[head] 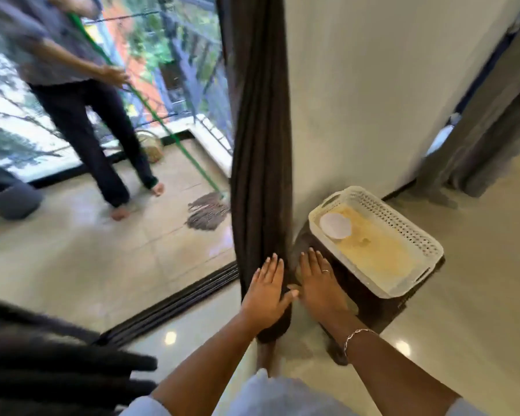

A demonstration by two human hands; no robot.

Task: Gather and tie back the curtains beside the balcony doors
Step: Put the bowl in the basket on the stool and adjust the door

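The dark brown curtain (258, 145) hung gathered into one narrow column. It ran straight up and down against the wall corner just right of the balcony doorway, its hem bunched close to the floor. Both hands were at its lower end. The left hand (266, 288) lay flat on the front of the folds, fingers straight and thumb reaching across to the right, gripping nothing. The right hand (315, 283), also flat and straight-fingered, flanked the column's right edge, though I couldn't tell whether it pressed cloth or the dark stool (373, 310) behind. So the bundle stood between the two palms, the left squarely on it. No tie-back cord or hook showed anywhere, and the curtain's top ran out of sight. Just beside it a white basket (409, 229) sat on the stool. Out on the balcony another person, blurred, worked a mop (207, 211).
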